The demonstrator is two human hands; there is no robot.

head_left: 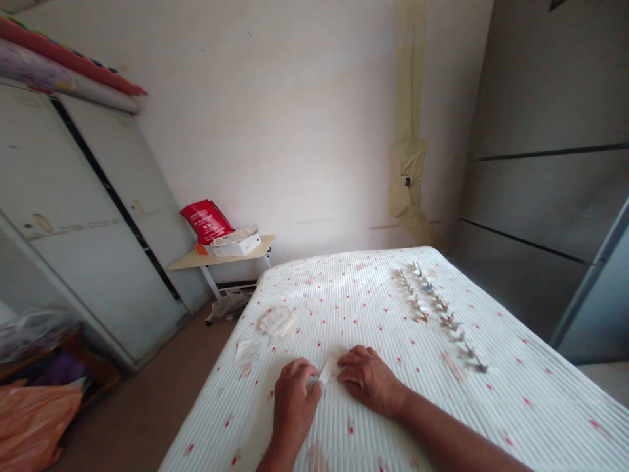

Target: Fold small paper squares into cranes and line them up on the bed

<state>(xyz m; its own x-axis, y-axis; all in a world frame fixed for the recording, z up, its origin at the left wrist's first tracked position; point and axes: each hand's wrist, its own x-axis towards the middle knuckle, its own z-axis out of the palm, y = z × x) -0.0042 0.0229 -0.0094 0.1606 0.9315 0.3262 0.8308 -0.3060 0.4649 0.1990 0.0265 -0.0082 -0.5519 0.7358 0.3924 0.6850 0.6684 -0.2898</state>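
A small piece of pale paper (328, 370) lies on the mattress between my two hands. My left hand (295, 398) has its fingers curled and its thumb against the paper's left edge. From the right, the bent fingers of my right hand (371, 381) press on the paper's other end and hide part of it. Beyond my left hand sits a pile of printed paper pieces (276, 321), with a separate printed sheet (248, 351) lying flat beside it. Small folded pieces (449, 321) stand in two rows on the right; their exact shape is hard to make out.
The white ribbed mattress (354, 429) with red dots fills the middle. Against the far wall, a small table (268, 244) bears a red bag (206, 221) and a white box (238, 246). Grey cabinets (98, 216) stand left; an orange bag (37, 423) is at lower left.
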